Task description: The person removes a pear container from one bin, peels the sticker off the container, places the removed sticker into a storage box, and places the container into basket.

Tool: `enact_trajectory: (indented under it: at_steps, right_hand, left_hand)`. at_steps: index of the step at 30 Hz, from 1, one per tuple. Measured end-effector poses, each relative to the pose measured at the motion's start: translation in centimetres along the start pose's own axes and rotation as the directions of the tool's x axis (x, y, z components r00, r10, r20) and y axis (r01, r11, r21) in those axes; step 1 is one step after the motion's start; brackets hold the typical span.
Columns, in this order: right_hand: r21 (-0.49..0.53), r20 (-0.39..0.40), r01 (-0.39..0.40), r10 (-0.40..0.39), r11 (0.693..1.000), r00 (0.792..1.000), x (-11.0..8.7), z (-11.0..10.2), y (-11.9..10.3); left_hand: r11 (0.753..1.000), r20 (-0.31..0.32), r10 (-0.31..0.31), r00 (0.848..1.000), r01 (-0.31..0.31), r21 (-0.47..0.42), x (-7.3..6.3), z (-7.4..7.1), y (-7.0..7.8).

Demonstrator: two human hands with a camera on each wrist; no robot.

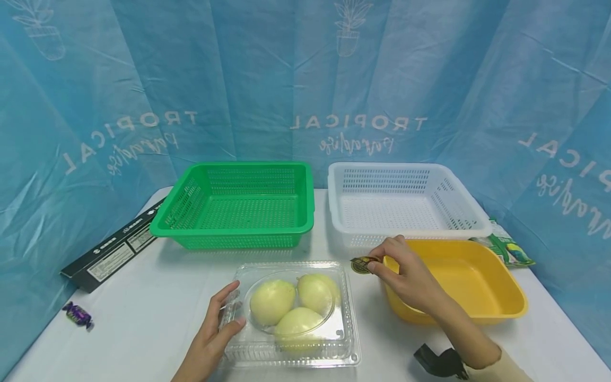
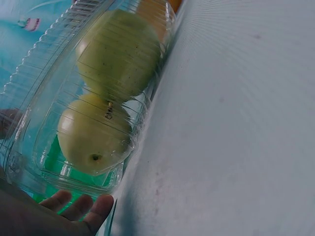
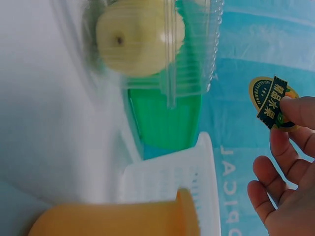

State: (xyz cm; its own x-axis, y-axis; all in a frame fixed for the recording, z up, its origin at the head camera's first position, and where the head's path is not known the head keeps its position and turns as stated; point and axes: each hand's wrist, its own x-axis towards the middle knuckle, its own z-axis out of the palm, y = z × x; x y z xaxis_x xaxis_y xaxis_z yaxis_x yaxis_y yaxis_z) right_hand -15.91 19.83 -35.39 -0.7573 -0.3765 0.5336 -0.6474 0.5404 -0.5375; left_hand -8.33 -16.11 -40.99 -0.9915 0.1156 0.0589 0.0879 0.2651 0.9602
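A clear plastic clamshell box [image 1: 350, 318] with three pale yellow-green round fruits [image 1: 272, 301] inside sits on the table with its lid down. My left hand [image 1: 210, 331] rests at its left end, thumb over the lid edge and fingers fairly straight against the side; in the left wrist view, fingertips [image 2: 100, 209] touch the box's end. To the right of the box, my right hand [image 1: 406, 273] pinches a black-and-gold oval sticker [image 3: 268, 101] between thumb and index finger. The sticker hangs in the air near the yellow basin [image 1: 458, 321]; its other fingers are loosely bent.
Behind the box stand a green basket [image 1: 234, 232] and a white basket [image 1: 410, 233]. A long black carton [image 1: 114, 249] and a purple wrapped candy [image 1: 78, 314] lie at left. A green packet [image 1: 511, 246] lies at far right, behind the basin. A black strap [image 1: 439, 362] is near the right wrist.
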Motion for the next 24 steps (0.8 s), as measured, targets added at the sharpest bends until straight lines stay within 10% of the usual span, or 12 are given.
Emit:
enact_trajectory:
  at_steps: [24]
  right_hand:
    - [-0.195, -0.062, -0.309, 0.303, 0.931, 0.951, -3.8, -5.1, 3.9]
  left_hand:
    - [1.000, 0.005, -0.009, 1.000, 0.009, -0.002, 0.0, 0.0, 0.2]
